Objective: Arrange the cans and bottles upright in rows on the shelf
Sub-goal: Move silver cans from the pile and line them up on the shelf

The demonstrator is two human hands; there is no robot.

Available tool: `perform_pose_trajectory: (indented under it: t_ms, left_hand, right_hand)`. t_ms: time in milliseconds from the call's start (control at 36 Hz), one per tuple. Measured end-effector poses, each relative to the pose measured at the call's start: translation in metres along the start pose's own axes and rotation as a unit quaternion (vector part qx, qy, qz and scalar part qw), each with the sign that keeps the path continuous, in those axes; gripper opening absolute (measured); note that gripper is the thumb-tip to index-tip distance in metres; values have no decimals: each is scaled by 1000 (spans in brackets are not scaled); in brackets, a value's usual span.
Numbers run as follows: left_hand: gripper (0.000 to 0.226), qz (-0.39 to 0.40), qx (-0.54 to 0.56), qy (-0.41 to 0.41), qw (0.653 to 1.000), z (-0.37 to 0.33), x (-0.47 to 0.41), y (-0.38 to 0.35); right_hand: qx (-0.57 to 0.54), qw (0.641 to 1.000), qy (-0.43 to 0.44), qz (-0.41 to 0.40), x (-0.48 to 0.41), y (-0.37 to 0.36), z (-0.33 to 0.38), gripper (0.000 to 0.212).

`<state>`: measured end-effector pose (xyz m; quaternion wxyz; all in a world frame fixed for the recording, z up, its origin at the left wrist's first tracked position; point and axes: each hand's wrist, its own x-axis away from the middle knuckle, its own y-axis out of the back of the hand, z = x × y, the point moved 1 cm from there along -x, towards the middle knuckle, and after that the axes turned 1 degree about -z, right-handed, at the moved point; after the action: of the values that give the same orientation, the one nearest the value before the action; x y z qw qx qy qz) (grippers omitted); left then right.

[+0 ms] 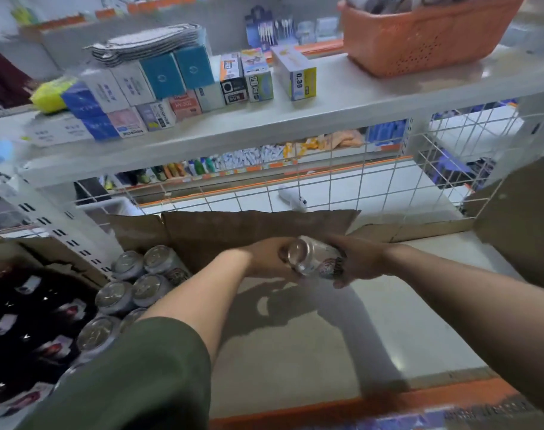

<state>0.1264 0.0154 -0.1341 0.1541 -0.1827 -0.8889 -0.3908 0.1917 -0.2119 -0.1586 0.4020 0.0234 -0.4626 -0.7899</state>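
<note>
Both hands meet over the pale shelf [295, 342], holding one silver can [314, 258] between them above the surface. The can lies tilted on its side, its round end toward the camera and slightly left, printed label at the right. Left hand [269, 254] cups the end from the left, fingers curled round it. Right hand [362, 263] wraps the labelled body from the right, fingers closed under it. The can is motion-blurred, so finer detail of the label cannot be read.

At the shelf's left edge — a cluster of upright silver cans [134, 287], tops showing, packed in two rough rows running toward the camera. The left arm, in a green sleeve [140, 377], crosses over the nearest ones. Behind the hands stands a brown cardboard sheet [258, 228] against a white wire grid [326, 181]. The shelf above carries small boxes [159, 88] and an orange basket [419, 35]. The shelf's front lip is orange — visible along the bottom.
</note>
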Motion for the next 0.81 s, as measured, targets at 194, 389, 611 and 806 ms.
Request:
perform_pose_trajectory:
  t_ms: [194, 389, 611, 806]
  left_hand:
    - [68, -88, -9, -4, 996, 11, 47, 55]
    - [76, -53, -98, 51, 992, 30, 92, 85]
    - [104, -55, -44, 69, 995, 71, 98, 87]
    - [100, -52, -81, 60, 994, 60, 122, 104]
  right_hand:
    - [-21, 999, 18, -26, -13, 11, 71, 68]
    - [-23, 999, 47, -2, -7, 34, 145, 50]
    - [-81, 988, 86, -97, -2, 67, 204, 49]
    - [22, 990, 94, -105, -17, 46, 245, 48]
